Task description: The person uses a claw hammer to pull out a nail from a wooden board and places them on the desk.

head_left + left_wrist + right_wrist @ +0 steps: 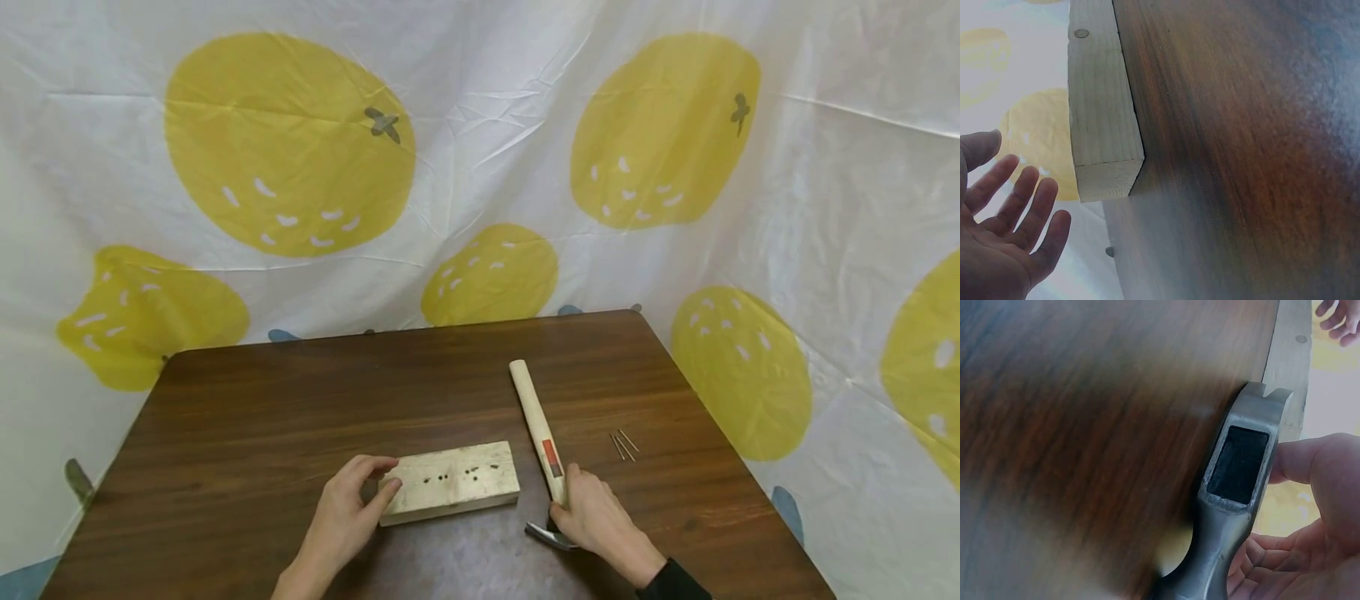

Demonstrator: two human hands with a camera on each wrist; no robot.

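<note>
A pale wooden block (450, 479) with several dark holes along its top lies on the brown table. My left hand (348, 508) is at the block's left end, thumb and fingers spread around the near corner. In the left wrist view that hand (1013, 219) has loosely bent fingers and appears apart from the block (1104, 100). To the block's right is a claw hammer (534, 408), its wooden handle pointing away. My right hand (600, 517) grips it close to the metal head (1241, 450); the handle hides part of the fingers.
Several loose nails (622, 446) lie on the table (300, 400) right of the hammer. A round nail head (1082, 34) shows in the block's side. A white curtain with yellow fruit prints (495, 275) hangs behind the table's far edge and along its sides.
</note>
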